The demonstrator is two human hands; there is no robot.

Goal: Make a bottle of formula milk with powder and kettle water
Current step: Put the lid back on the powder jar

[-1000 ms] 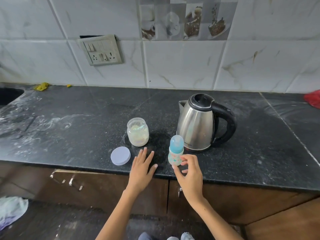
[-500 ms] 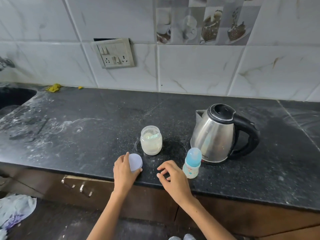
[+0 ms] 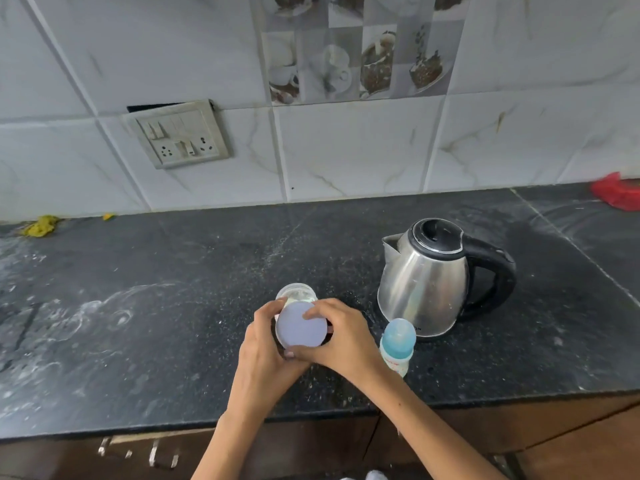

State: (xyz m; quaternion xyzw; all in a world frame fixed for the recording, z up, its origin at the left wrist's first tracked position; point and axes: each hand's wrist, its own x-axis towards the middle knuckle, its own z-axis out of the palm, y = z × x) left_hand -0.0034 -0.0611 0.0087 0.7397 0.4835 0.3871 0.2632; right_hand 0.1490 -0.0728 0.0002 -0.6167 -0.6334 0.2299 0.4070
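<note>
Both my hands hold a round lilac lid (image 3: 300, 328) flat, just in front of and above the clear powder jar (image 3: 296, 293). My left hand (image 3: 265, 344) grips the lid's left edge; my right hand (image 3: 341, 337) grips its right edge and top. The jar stands open on the black counter (image 3: 173, 306), mostly hidden behind the lid. A small baby bottle (image 3: 397, 346) with a blue cap stands upright just right of my right hand. The steel kettle (image 3: 427, 278) with a black handle and lid stands behind the bottle.
A wall socket panel (image 3: 180, 135) sits on the tiled wall. A red object (image 3: 618, 194) lies at the counter's far right, yellow scraps (image 3: 41, 226) at the far left. White powder smears mark the counter's left side. Cabinet handles (image 3: 152, 453) show below the counter edge.
My left hand picked the lid up off the counter. My right hand left the bottle and joined it on the lid, and both carried the lid to the jar.
</note>
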